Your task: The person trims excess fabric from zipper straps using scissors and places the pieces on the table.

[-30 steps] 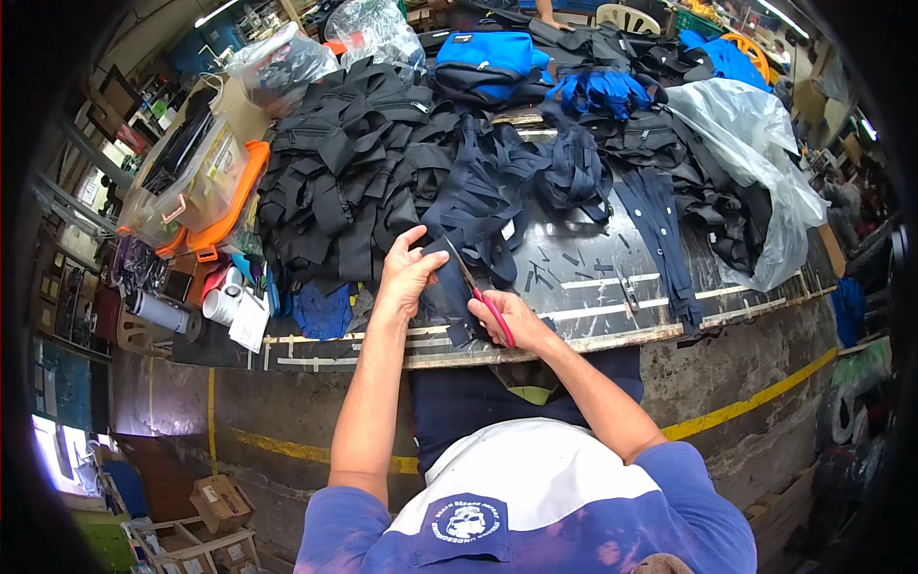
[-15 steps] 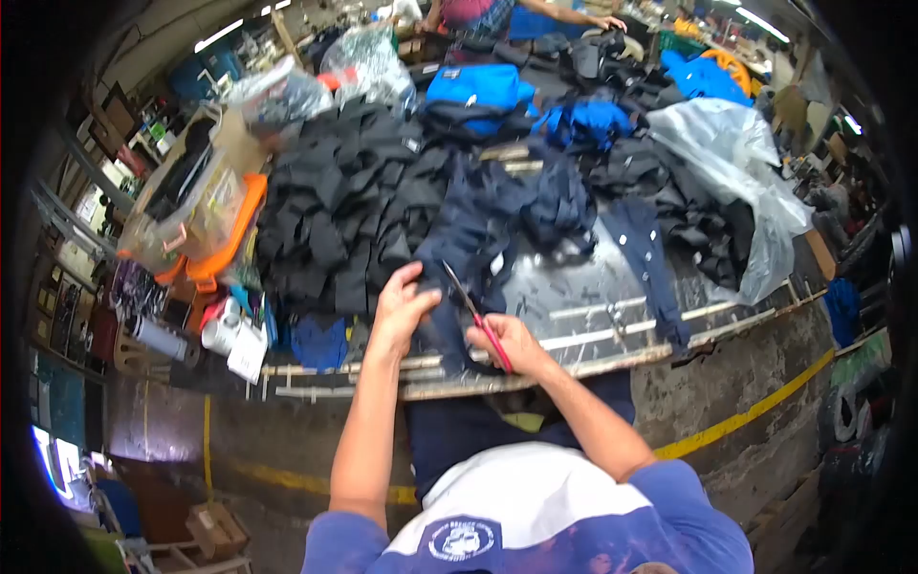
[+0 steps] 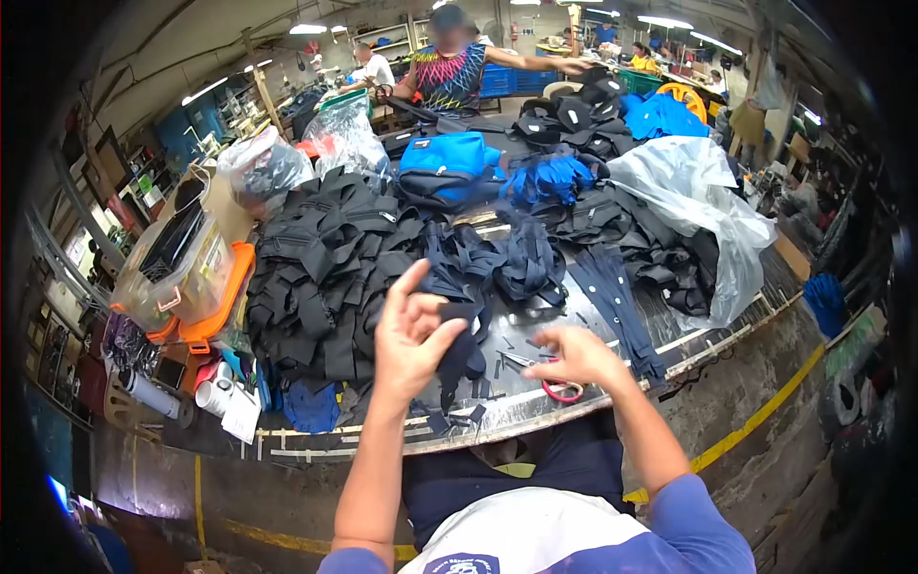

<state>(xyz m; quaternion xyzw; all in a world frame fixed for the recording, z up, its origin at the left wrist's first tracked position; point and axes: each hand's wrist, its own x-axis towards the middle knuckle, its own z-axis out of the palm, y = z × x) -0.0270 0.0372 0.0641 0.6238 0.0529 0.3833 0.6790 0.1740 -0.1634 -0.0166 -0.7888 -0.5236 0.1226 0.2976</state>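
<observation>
My left hand (image 3: 413, 340) is raised over the near part of the table, its index finger stretched up and thumb apart. Just behind its thumb is a dark navy strip of fabric (image 3: 462, 354); no grip on it shows. My right hand (image 3: 583, 359) hovers with fingers spread above a pair of scissors (image 3: 564, 392) with pink-red handles. The scissors appear to lie on the metal tabletop (image 3: 521, 411), partly covered by that hand. Beyond my hands is a heap of navy straps (image 3: 526, 263). More navy strips (image 3: 617, 306) lie flat to the right.
A big pile of black fabric pieces (image 3: 330, 277) covers the table's left side. A blue bag (image 3: 445, 167) and clear plastic sheeting (image 3: 693, 191) lie farther back. At left stands a clear bin (image 3: 186, 253) with an orange lid (image 3: 225, 301). A person (image 3: 449, 72) works across the table.
My right hand has opened and moved right, off the scissors, which now seem to rest on the table. My left hand has come up. The view has tilted up, showing more of the room.
</observation>
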